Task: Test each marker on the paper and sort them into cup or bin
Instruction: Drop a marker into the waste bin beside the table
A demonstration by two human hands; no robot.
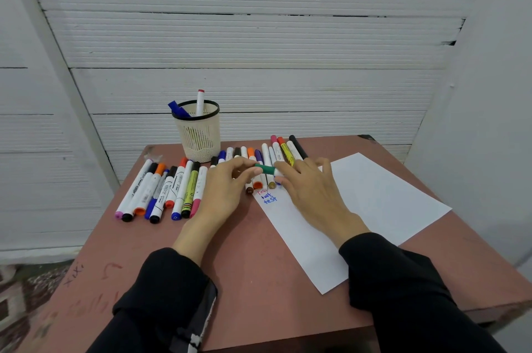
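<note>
A marker with a green cap (266, 169) is held crosswise between both hands above the row of markers. My left hand (223, 194) pinches the green cap end with its fingertips. My right hand (309, 188) grips the white barrel end, which its fingers mostly hide. A white sheet of paper (374, 203) lies under my right hand, with "test" written in red and blue (267, 196) at its far left corner. A cream mesh cup (198, 134) at the table's back holds a blue marker and a red-capped white one.
Several capped markers lie in a fan on the left (164, 188) and in a row behind my hands (276, 154). The reddish table (259, 280) has edges close on the left and right. A white panelled wall stands right behind. No bin is in view.
</note>
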